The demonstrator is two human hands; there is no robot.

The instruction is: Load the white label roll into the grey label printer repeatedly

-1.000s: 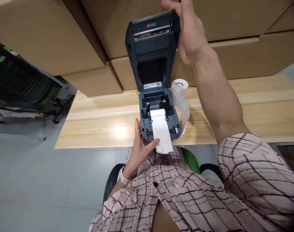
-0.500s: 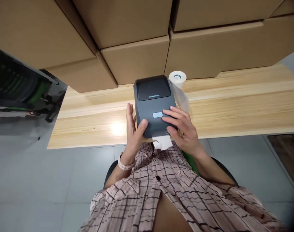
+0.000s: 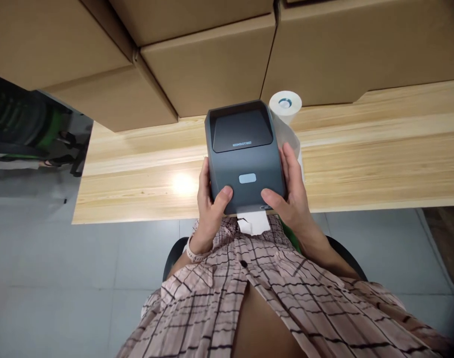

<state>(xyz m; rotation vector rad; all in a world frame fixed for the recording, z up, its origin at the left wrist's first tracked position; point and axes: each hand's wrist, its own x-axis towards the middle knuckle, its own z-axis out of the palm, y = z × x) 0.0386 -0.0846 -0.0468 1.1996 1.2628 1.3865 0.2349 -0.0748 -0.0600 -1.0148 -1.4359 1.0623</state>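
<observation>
A dark grey-blue label printer with a black window and a pale blue button sits between my hands near the table's front edge. My left hand grips its left side, thumb on top and fingers down the side. On the right side, my right hand holds it likewise, thumb on the front top corner. A torn strip of white label paper sticks out of the front toward my lap. Behind the printer, to the right, stands a white label roll, its loose paper curving down beside the printer.
Large cardboard boxes line the back of the wooden table. Below the front edge is grey tiled floor. At the far left, a dark and green chair and part of another person show.
My right hand has shifted from the printer's top, by the button, to its right side, and now grips it. The printer appears larger and closer in view.
</observation>
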